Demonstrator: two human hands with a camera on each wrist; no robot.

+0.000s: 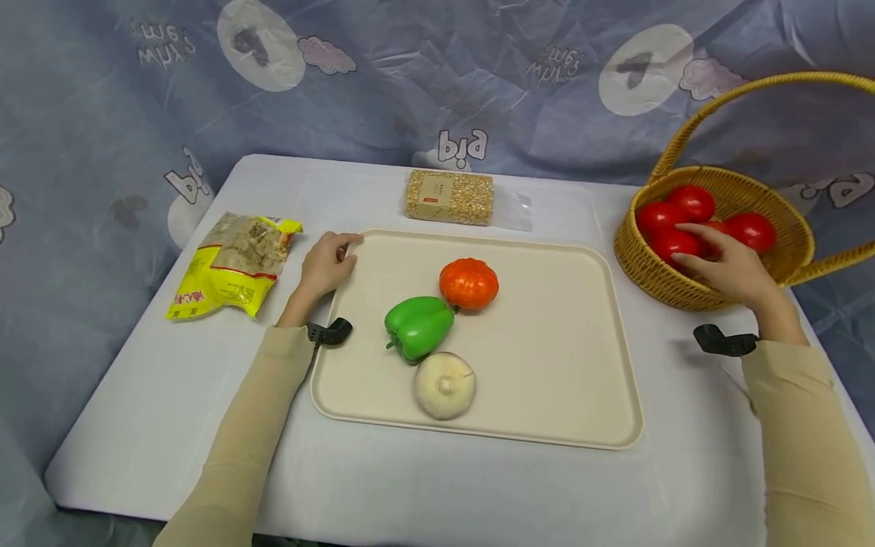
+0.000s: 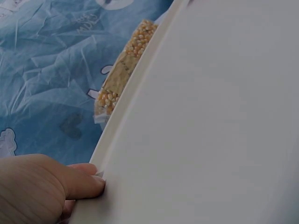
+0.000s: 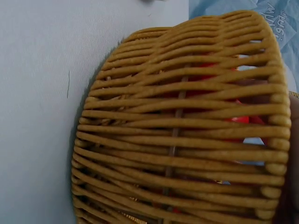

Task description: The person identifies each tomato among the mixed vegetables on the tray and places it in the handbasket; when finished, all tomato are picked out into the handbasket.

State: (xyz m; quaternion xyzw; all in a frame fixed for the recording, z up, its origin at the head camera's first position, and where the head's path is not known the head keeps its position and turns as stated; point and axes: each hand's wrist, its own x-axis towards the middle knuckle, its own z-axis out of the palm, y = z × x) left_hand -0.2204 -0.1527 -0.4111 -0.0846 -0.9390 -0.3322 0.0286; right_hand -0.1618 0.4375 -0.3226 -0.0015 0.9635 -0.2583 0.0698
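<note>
My left hand [image 1: 328,262] is at the far left corner of the beige tray [image 1: 547,342]. In the left wrist view its thumb lies over the tray's rim, fingers at the outer side, pinching it. On the tray sit an orange-red pumpkin [image 1: 469,284], a green bell pepper [image 1: 418,327] and a round whitish vegetable [image 1: 444,386] with a stub on top. My right hand [image 1: 731,262] reaches into the wicker basket [image 1: 649,267], its thumb and fingers around a red tomato [image 1: 671,245]. In the right wrist view the basket's woven side [image 3: 182,126] mostly hides this hand.
Several more tomatoes [image 1: 750,231] lie in the basket, whose tall handle [image 1: 690,125] arches above it. Behind the tray is a clear pack of corn kernels [image 1: 472,199]. A yellow snack bag [image 1: 235,266] lies left of the tray. A blue-grey printed cloth [image 1: 383,83] hangs behind the table.
</note>
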